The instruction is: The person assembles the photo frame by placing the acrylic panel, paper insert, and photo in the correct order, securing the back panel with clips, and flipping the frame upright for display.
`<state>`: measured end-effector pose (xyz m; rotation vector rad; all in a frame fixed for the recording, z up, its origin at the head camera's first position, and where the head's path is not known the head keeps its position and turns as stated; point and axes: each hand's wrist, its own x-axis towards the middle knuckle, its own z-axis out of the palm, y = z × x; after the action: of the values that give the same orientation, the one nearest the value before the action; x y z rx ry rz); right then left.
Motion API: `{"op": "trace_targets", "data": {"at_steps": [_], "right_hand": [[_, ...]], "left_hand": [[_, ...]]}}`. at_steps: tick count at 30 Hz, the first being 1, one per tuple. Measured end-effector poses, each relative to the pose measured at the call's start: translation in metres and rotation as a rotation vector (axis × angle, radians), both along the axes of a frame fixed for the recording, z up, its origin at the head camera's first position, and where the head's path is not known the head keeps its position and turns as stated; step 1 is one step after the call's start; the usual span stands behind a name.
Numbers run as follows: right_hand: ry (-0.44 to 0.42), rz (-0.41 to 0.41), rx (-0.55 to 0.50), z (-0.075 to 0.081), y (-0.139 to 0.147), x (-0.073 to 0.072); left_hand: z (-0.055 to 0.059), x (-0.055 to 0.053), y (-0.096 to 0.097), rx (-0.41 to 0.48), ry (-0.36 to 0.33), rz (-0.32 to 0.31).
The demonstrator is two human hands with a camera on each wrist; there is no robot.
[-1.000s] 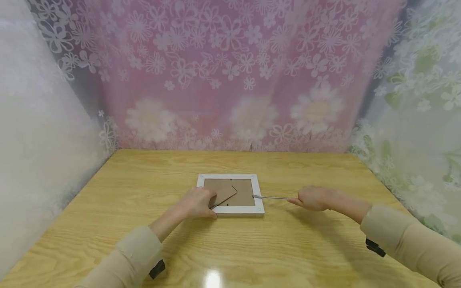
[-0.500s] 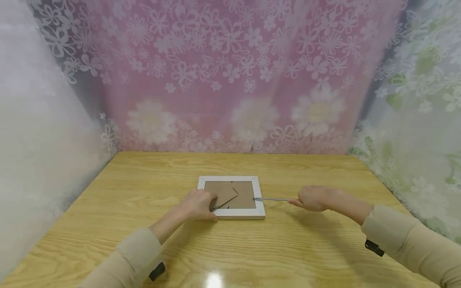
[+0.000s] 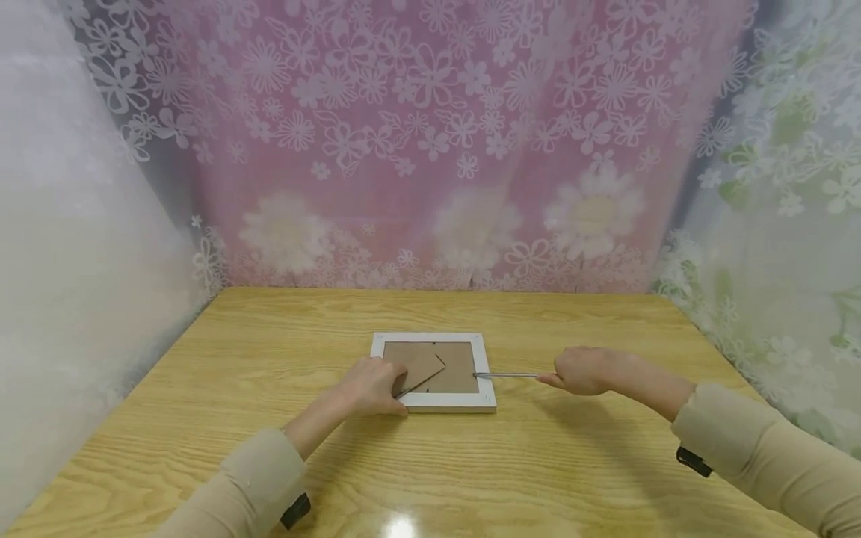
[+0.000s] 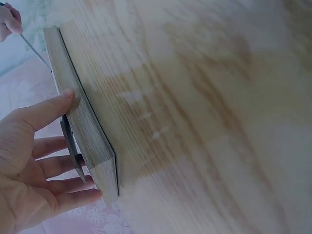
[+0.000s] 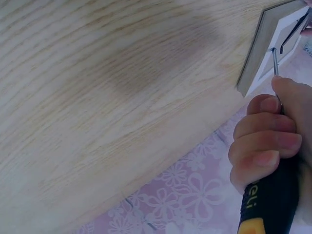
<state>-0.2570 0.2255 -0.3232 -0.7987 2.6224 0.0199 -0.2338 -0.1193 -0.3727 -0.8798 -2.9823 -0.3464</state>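
A white picture frame lies on its front on the table, its brown backing board facing up. The stand flap on the back is partly raised, and my left hand covers some of it. That hand grips the frame's near left part, thumb on the near side and fingers reaching across the back. My right hand holds a screwdriver by its black and yellow handle, thumb extended along the shaft. The tip touches the frame's right inner edge, at a small dark tab.
The wood-grain table stretches around the frame. A pink flowered curtain hangs at the table's back edge, with pale cloths on both sides. A black strap end hangs below the left sleeve.
The head view has tilted slightly, so the table and frame appear a little lower. Both hands and the screwdriver keep about the same place on the frame.
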Motion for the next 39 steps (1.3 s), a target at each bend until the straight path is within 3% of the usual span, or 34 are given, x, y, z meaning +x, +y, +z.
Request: {"op": "trace_targets", "data": {"at_steps": [11,14,17,20,23,25,29,31,33,36,39], "right_hand": [[0.08,0.072,0.064,0.01,-0.004,0.0],[0.04,0.043,0.017,0.01,0.003,-0.004],[-0.02,-0.036,-0.087,0.01,0.015,-0.011],[-0.047,-0.101,-0.2,0.01,0.03,-0.02],[-0.05,-0.152,-0.253,0.007,0.042,-0.029],[-0.03,-0.161,-0.249,0.003,0.049,-0.033],[0.125,-0.123,-0.08,-0.006,0.054,-0.038],[0.186,-0.091,0.033,-0.009,0.053,-0.04],[0.196,-0.084,0.127,-0.012,0.05,-0.04],[0.179,-0.103,0.164,-0.017,0.047,-0.042],[0.178,-0.138,0.15,-0.024,0.046,-0.044]], "left_hand": [[0.002,-0.002,0.0,0.014,-0.01,-0.002],[0.003,-0.004,0.0,0.01,-0.01,-0.016],[0.005,-0.006,0.001,-0.012,-0.012,-0.025],[0.01,-0.005,0.006,-0.088,-0.015,-0.012],[0.012,-0.001,0.015,-0.242,0.061,-0.021],[0.013,0.003,0.023,-0.328,0.151,-0.069],[0.009,0.013,0.041,-0.391,0.352,-0.19],[0.006,0.016,0.048,-0.399,0.384,-0.218],[0.002,0.019,0.052,-0.404,0.374,-0.222],[-0.004,0.022,0.056,-0.401,0.378,-0.219],[-0.009,0.023,0.058,-0.41,0.437,-0.223]]}}
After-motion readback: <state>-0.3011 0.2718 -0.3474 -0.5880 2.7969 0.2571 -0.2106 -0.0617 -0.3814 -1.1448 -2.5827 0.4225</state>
